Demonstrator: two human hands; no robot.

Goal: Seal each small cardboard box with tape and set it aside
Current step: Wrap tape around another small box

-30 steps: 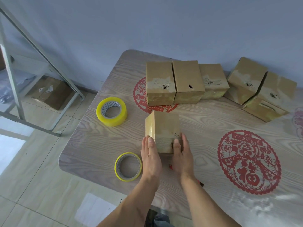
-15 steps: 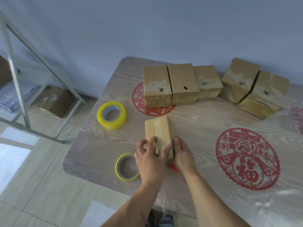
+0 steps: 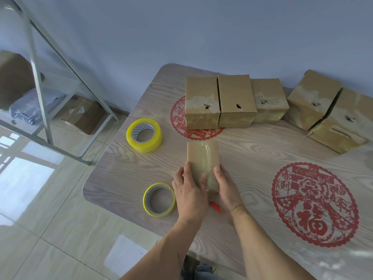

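Just below the middle of the frame, the small cardboard box [image 3: 202, 158] lay on the wooden surface [image 3: 262, 150] with a glossy strip of clear tape running along its top face. The left hand [image 3: 190, 190] lay over its near left corner with fingers nearly straight, and the right hand [image 3: 227, 188] cupped its near right side, thumb along the edge; both pressed the box without clamping it.

The step looked like smoothing the tape down. To do it well, the hands needed to rub from the centre line outward and over the near edge, so that no bubble or loose end stayed, while one hand braced the box against sliding.

The near end of the box was hidden under the hands, so whether the tape wrapped over it could not be told. A red object [image 3: 215, 206] peeked out between the wrists, too covered to identify. The rightmost box [image 3: 343, 128] in the back row sat almost at the frame edge.
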